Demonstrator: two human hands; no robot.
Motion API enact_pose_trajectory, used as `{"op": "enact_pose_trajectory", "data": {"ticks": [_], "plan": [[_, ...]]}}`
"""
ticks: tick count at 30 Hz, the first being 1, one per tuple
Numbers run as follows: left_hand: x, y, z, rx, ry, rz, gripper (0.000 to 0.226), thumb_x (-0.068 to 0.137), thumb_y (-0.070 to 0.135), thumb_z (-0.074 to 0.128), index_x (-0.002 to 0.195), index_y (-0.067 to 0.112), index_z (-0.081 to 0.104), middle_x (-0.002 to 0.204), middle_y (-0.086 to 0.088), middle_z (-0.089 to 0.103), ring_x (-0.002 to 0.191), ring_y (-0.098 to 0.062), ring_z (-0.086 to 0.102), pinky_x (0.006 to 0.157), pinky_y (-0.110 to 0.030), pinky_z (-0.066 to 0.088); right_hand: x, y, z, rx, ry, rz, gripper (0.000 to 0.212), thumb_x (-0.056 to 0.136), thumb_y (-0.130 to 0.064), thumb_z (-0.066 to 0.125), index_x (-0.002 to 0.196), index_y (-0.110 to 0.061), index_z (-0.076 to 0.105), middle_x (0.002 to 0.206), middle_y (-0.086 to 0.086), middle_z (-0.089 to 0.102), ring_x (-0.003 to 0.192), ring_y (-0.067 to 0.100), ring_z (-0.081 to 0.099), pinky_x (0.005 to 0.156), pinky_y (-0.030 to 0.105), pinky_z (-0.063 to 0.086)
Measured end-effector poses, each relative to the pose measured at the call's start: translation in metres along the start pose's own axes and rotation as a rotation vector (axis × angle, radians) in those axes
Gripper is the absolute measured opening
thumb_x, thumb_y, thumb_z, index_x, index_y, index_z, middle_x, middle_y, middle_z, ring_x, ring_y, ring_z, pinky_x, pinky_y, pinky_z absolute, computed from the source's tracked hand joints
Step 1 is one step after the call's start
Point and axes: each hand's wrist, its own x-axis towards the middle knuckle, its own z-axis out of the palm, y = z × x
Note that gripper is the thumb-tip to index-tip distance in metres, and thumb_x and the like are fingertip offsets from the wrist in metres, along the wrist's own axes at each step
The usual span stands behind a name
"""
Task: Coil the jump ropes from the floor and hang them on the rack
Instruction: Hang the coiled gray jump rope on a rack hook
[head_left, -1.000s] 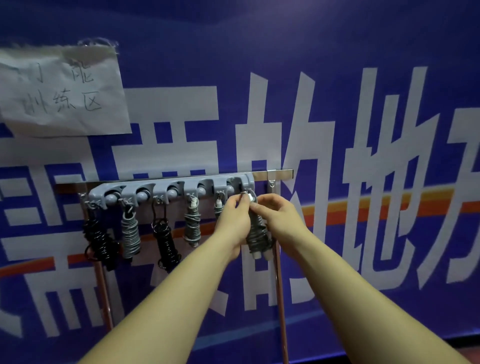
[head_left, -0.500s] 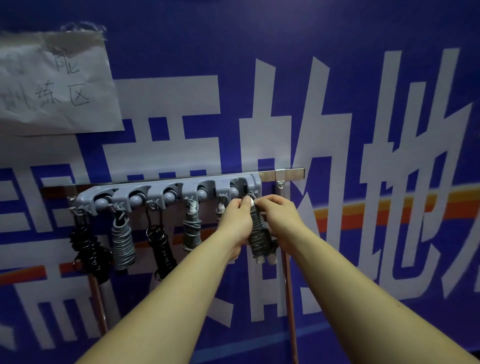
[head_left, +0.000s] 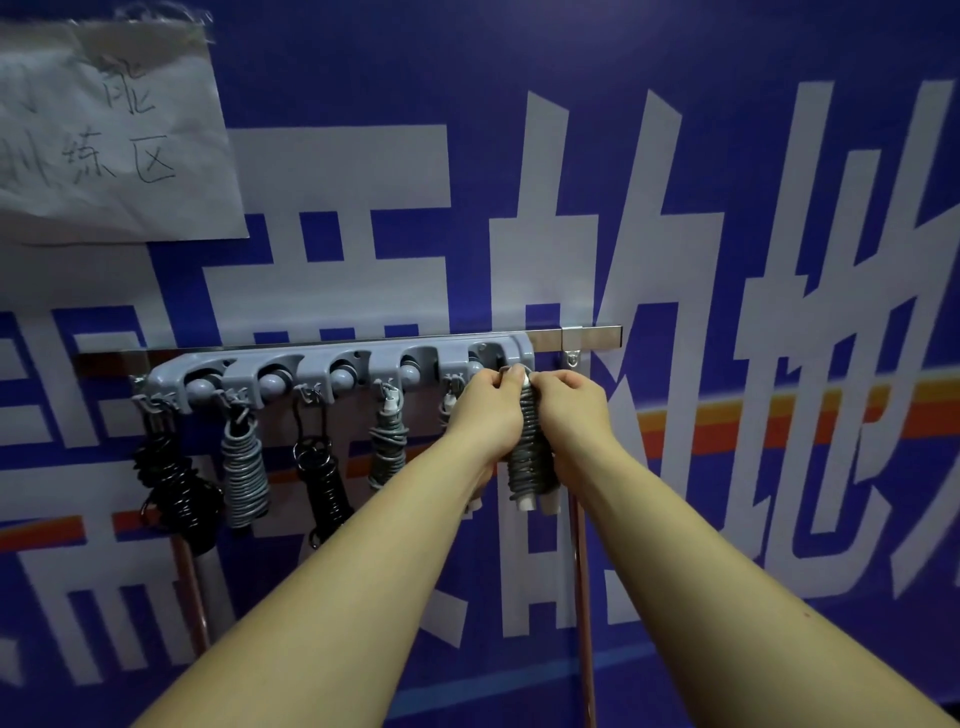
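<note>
A grey rack (head_left: 332, 364) with round knobs and small hooks is fixed to a metal bar on the blue wall. A coiled grey jump rope (head_left: 529, 457) with white handle ends hangs under the rack's right end. My left hand (head_left: 485, 410) and my right hand (head_left: 569, 410) pinch its top loop together, right at the rightmost hook. Several other coiled ropes hang further left: a black one (head_left: 174, 483), a light grey one (head_left: 244, 478), a second black one (head_left: 322, 483) and a grey one (head_left: 387, 441). Another rope is mostly hidden behind my left hand.
A metal bar (head_left: 592, 332) runs past the rack to the right, with a small metal hook (head_left: 571, 356) under it. Copper-coloured posts (head_left: 582, 597) stand below the bar. A handwritten paper sign (head_left: 114, 140) is taped at the upper left.
Both hands stay at the top of the grey coil by the rightmost hook; the view has shifted slightly closer to the rack.
</note>
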Motion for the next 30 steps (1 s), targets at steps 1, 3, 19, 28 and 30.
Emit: {"op": "enact_pose_trajectory", "data": {"ticks": [1, 3, 19, 28, 30], "plan": [[0.0, 0.002, 0.001, 0.021, 0.006, 0.0, 0.035, 0.102, 0.05, 0.046, 0.116, 0.02, 0.059, 0.106, -0.009, 0.067, 0.095, -0.027, 0.067, 0.081, -0.043, 0.059, 0.001, -0.001, 0.001, 0.013, 0.004, 0.026, 0.014, 0.096, -0.017, 0.058, 0.091, -0.011, 0.07, 0.084, 0.012, 0.071, 0.075, 0.024, 0.069, 0.06, 0.034, 0.057], [0.002, 0.005, 0.003, 0.038, -0.002, -0.019, 0.038, 0.102, 0.048, 0.045, 0.118, 0.017, 0.058, 0.107, -0.011, 0.067, 0.095, -0.029, 0.067, 0.083, -0.044, 0.059, 0.002, -0.006, 0.004, 0.028, 0.019, 0.087, 0.014, 0.096, -0.015, 0.058, 0.095, -0.008, 0.07, 0.084, 0.014, 0.07, 0.072, 0.026, 0.068, 0.058, 0.034, 0.054], [0.007, 0.024, -0.003, 0.015, -0.048, -0.219, 0.025, 0.099, 0.019, 0.043, 0.097, 0.008, 0.066, 0.073, -0.012, 0.064, 0.056, -0.024, 0.061, 0.073, -0.05, 0.063, 0.03, -0.018, -0.008, -0.493, -0.053, 0.039, 0.017, 0.094, -0.023, 0.066, 0.092, -0.007, 0.069, 0.086, 0.009, 0.069, 0.076, 0.022, 0.065, 0.069, 0.035, 0.056], [0.002, -0.005, 0.004, -0.021, 0.138, 0.026, 0.022, 0.1, 0.033, 0.057, 0.119, 0.026, 0.064, 0.117, -0.001, 0.067, 0.101, -0.022, 0.065, 0.085, -0.04, 0.058, 0.021, 0.02, -0.019, -0.291, -0.091, -0.181, 0.013, 0.095, -0.028, 0.066, 0.097, -0.018, 0.075, 0.091, -0.001, 0.073, 0.089, 0.015, 0.069, 0.076, 0.032, 0.057], [-0.01, -0.016, 0.004, -0.048, 0.148, 0.041, 0.034, 0.099, 0.034, 0.06, 0.133, 0.025, 0.061, 0.123, 0.001, 0.065, 0.104, -0.018, 0.064, 0.09, -0.037, 0.057, 0.01, 0.031, -0.025, -0.28, -0.078, -0.238, 0.016, 0.092, -0.029, 0.07, 0.105, -0.021, 0.074, 0.096, -0.006, 0.073, 0.092, 0.008, 0.068, 0.077, 0.027, 0.057]]}}
